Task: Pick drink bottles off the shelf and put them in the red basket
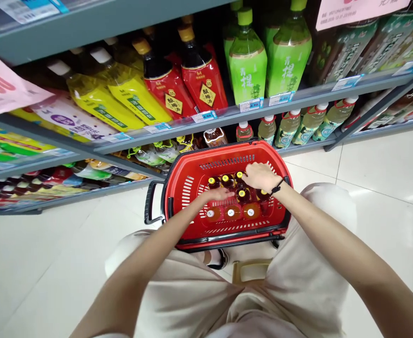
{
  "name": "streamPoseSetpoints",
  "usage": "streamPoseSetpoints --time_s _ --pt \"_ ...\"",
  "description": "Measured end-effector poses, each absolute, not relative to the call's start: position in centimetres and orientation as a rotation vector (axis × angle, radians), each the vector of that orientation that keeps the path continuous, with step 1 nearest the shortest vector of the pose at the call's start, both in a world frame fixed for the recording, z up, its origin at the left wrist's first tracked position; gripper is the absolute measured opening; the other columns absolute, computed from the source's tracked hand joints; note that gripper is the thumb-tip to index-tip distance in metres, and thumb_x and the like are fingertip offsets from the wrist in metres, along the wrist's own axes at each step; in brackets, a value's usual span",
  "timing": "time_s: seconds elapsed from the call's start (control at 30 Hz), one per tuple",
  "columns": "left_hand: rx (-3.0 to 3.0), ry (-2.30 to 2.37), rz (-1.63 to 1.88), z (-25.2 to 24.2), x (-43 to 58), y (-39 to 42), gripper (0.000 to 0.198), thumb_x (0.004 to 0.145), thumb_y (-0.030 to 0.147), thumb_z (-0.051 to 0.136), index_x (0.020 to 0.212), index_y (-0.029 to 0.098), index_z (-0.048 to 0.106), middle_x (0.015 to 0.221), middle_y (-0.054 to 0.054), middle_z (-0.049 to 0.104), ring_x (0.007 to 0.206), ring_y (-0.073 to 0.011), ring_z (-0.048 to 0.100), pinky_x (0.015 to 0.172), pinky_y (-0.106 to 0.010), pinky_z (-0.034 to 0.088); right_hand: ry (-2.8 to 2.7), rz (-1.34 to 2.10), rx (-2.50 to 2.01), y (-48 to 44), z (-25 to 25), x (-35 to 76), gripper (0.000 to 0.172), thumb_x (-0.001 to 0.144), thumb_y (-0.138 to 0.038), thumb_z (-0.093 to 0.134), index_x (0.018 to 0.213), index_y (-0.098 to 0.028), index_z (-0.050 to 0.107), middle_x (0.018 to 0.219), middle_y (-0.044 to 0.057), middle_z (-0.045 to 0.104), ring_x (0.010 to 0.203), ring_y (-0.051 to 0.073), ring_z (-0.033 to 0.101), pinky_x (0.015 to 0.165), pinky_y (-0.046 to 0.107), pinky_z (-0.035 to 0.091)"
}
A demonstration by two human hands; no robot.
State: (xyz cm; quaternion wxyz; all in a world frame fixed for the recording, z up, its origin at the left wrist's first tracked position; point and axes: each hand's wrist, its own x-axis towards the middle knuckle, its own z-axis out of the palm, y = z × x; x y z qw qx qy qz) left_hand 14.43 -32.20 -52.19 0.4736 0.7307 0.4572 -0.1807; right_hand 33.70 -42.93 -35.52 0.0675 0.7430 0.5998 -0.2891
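A red shopping basket (192, 166) stands on the floor between my knees. Several dark bottles with yellow caps (227, 179) are upright inside it, behind a row of three orange-red drink bottles with white caps (232, 213). My right hand (261, 176), with a black band at the wrist, reaches in from the right. Its fingers are closed at a dark yellow-capped bottle (240, 175) in the back row. Over the left side of the basket is my left hand (220, 193), low beside the dark bottles and smeared by motion, so its grip is unclear.
A grey store shelf (227, 115) runs just beyond the basket, holding yellow, red-labelled (204, 87) and green drink bottles (248, 65). Smaller bottles (300, 129) line the bottom shelf. The basket's black handle (151, 202) sticks out left. A stool (250, 271) shows beneath me.
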Motion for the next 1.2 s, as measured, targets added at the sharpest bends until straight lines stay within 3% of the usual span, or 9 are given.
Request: streamPoseSetpoints --time_s 0.13,0.27,0.4,0.53,0.67,0.83,1.03,1.1,1.2 --pt "1.905 1.083 -0.450 -45.8 11.7 -26.6 0.029 0.073 0.048 0.085 0.073 0.021 0.076 0.089 -0.012 0.080 0.101 -0.0338 0.075 0.101 -0.038 0.053 1.786 -0.874 2.162 -43.0 -35.8 34.0 0.044 0.106 -0.031 0.048 0.128 -0.003 0.075 0.127 0.028 0.072 0.125 0.040 0.069 0.103 0.047 0.054" --pt "1.953 1.100 -0.302 -41.0 8.1 -22.9 0.028 0.087 0.046 0.071 0.093 0.020 0.079 0.097 -0.010 0.081 0.094 -0.0273 0.075 0.090 -0.031 0.056 1.849 -0.869 2.030 -43.0 -36.5 33.3 0.044 0.107 -0.029 0.047 0.128 -0.002 0.074 0.127 0.029 0.072 0.125 0.040 0.069 0.102 0.047 0.054" --pt "1.979 1.150 -0.201 -40.1 4.9 -23.2 0.032 0.094 0.046 0.058 0.103 0.020 0.075 0.104 -0.009 0.081 0.096 -0.0243 0.075 0.088 -0.029 0.057 1.974 -0.848 1.885 -43.1 -37.6 32.3 0.044 0.109 -0.026 0.041 0.127 -0.004 0.074 0.130 0.028 0.071 0.126 0.037 0.069 0.103 0.044 0.054" --pt "2.077 1.169 -0.381 -40.2 3.4 -24.4 0.024 0.088 0.039 0.067 0.091 0.017 0.075 0.097 -0.011 0.080 0.095 -0.0272 0.074 0.094 -0.033 0.054 1.989 -0.818 1.785 -43.2 -39.5 31.9 0.045 0.110 -0.028 0.039 0.127 -0.004 0.073 0.127 0.028 0.072 0.123 0.037 0.070 0.101 0.044 0.055" --pt "2.214 1.139 -0.493 -38.8 4.1 -24.9 0.040 0.101 0.040 0.052 0.123 0.013 0.072 0.127 -0.016 0.075 0.117 -0.0274 0.071 0.102 -0.032 0.050 1.915 -0.738 1.749 -43.4 -40.4 31.3 0.045 0.109 -0.026 0.039 0.127 -0.003 0.072 0.124 0.030 0.073 0.119 0.039 0.073 0.095 0.047 0.058" --pt "2.316 1.196 -0.678 -36.7 5.4 -25.8 0.046 0.102 0.036 0.052 0.123 0.001 0.074 0.130 -0.030 0.071 0.124 -0.0392 0.070 0.102 -0.042 0.053 1.810 -0.661 1.678 -44.1 -40.0 29.9 0.022 0.102 -0.021 0.060 0.108 -0.009 0.078 0.111 0.017 0.080 0.104 0.027 0.078 0.087 0.041 0.063" --pt "2.401 1.153 -0.662 -35.9 5.4 -27.1 0.047 0.104 0.036 0.051 0.130 0.005 0.073 0.133 -0.028 0.071 0.129 -0.0386 0.069 0.104 -0.043 0.054 1.810 -0.630 1.684 -43.7 -38.0 29.6 0.021 0.099 -0.029 0.065 0.090 -0.015 0.078 0.096 0.009 0.082 0.092 0.024 0.080 0.075 0.033 0.062" --pt "2.405 1.140 -0.637 -35.8 5.3 -27.4 0.047 0.103 0.036 0.052 0.129 0.005 0.074 0.133 -0.029 0.071 0.128 -0.0396 0.069 0.103 -0.045 0.055 1.865 -0.617 1.693 -42.8 -36.2 29.2 0.027 0.100 -0.028 0.058 0.085 -0.017 0.078 0.095 0.010 0.082 0.091 0.026 0.080 0.069 0.029 0.058" --pt "2.407 1.120 -0.592 -35.7 5.0 -27.6 0.048 0.103 0.038 0.050 0.130 0.006 0.074 0.133 -0.028 0.071 0.128 -0.0398 0.069 0.104 -0.045 0.054 1.957 -0.550 1.740 -40.9 -32.8 28.0 0.034 0.102 -0.024 0.049 0.094 -0.012 0.079 0.104 0.018 0.081 0.097 0.029 0.080 0.069 0.030 0.054"
